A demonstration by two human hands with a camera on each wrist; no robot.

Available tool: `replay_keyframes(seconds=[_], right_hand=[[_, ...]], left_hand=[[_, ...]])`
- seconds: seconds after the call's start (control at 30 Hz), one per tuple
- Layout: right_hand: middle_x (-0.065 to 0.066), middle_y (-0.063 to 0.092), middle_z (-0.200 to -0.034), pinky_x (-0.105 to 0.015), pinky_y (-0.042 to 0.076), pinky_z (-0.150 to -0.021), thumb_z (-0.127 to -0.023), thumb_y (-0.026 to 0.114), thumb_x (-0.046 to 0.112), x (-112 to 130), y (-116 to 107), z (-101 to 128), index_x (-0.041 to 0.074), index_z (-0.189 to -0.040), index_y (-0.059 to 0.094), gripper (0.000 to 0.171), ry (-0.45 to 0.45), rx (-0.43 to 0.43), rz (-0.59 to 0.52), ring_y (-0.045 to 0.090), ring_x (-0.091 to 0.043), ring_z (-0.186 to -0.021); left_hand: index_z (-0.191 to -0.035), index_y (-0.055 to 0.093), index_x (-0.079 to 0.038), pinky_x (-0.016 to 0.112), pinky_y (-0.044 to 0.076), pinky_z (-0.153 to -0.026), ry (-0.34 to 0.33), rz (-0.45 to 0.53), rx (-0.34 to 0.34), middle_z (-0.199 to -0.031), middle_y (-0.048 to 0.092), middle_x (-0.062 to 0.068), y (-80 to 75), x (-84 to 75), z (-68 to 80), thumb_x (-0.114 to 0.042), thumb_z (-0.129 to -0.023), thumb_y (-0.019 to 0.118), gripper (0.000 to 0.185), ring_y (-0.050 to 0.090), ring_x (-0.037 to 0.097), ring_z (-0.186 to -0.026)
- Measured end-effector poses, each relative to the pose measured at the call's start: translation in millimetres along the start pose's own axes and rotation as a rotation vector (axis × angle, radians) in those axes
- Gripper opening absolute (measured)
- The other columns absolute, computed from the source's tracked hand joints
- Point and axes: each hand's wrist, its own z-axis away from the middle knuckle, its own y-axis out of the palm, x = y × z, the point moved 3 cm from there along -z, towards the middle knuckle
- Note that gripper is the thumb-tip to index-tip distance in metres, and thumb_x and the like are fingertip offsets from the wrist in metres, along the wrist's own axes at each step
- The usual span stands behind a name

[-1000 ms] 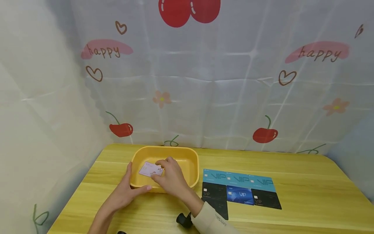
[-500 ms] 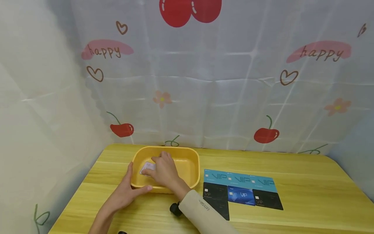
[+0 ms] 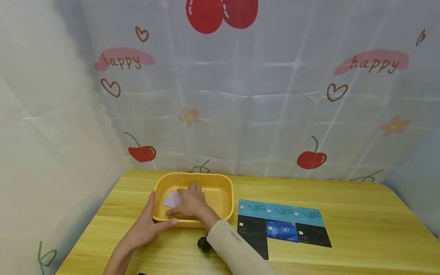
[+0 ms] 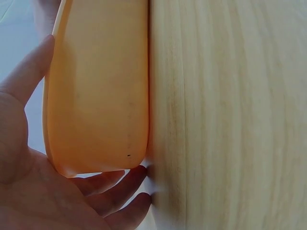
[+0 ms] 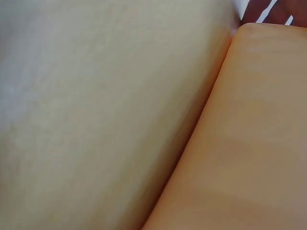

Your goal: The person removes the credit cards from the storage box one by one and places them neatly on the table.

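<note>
Our left hand [image 3: 148,225] clasps the tub [image 3: 220,191] at 9 o'clock; right hand [image 3: 189,204], fingers flat on the card [image 3: 171,199], may fumble it.

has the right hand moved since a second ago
Yes. The right hand has gone down and deeper into the yellow tub, now lying over more of the pale card.

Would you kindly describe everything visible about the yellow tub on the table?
The yellow tub is a shallow, rounded-rectangular bin of smooth, matte plastic with a rolled rim. It sits upright on the wooden table, left of the rows of cards. The left hand holds its near left corner; the right hand reaches inside onto a pale card.
</note>
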Motion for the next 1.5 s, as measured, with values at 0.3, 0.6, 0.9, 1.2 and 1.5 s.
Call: replay_keyframes(seconds=[0.3,0.6,0.9,1.2,1.5], right_hand=[[-0.002,0.040,-0.094,-0.031,0.033,-0.078,-0.075,0.083,0.050,-2.6,3.4,1.0,0.009,-0.110,0.066,0.056,0.037,0.048,0.038,0.035,-0.021,-0.093],[-0.003,0.043,-0.097,-0.033,0.037,-0.081,-0.081,0.081,0.040,-1.1,0.0,-0.1,0.013,-0.112,0.067,0.044,0.045,0.024,0.151,0.037,-0.020,-0.093],[-0.004,0.046,-0.098,-0.033,0.037,-0.080,-0.088,0.074,0.032,0.0,0.0,-0.2,0.012,-0.094,0.067,0.022,0.024,0.017,0.157,0.041,-0.022,-0.096],[-0.005,0.053,-0.092,-0.034,0.042,-0.081,-0.082,0.079,0.035,-3.6,-1.5,-0.1,0.007,-0.090,0.068,0.031,0.040,-0.009,0.131,0.046,-0.022,-0.091],[-0.001,0.052,-0.082,-0.031,0.044,-0.075,-0.077,0.080,0.036,-3.9,-4.3,-0.6,0.009,-0.080,0.066,0.031,0.026,-0.043,0.132,0.048,-0.020,-0.084]], left_hand=[[-0.154,-0.018,-0.002,0.060,0.008,-0.114,-0.016,-0.005,0.007,-0.161,-0.005,0.026,0.5,1.3,1.6,-0.041,-0.086,0.076,0.123,0.003,0.042,-0.146],[-0.153,-0.018,-0.002,0.060,0.008,-0.114,-0.017,0.005,0.009,-0.161,-0.005,0.027,-0.5,-1.5,0.7,-0.039,-0.086,0.077,0.123,0.005,0.042,-0.146],[-0.153,-0.018,-0.001,0.060,0.008,-0.114,-0.014,0.007,0.000,-0.161,-0.005,0.026,-1.5,-2.0,1.5,-0.038,-0.086,0.077,0.122,0.004,0.042,-0.146],[-0.154,-0.017,0.000,0.060,0.009,-0.114,-0.004,0.004,0.002,-0.160,-0.003,0.027,0.7,-0.7,1.8,-0.035,-0.086,0.078,0.122,0.005,0.042,-0.146],[-0.154,-0.018,-0.002,0.060,0.008,-0.114,-0.003,0.011,0.009,-0.161,-0.004,0.025,0.7,0.1,0.4,-0.036,-0.086,0.077,0.122,0.004,0.041,-0.146]])
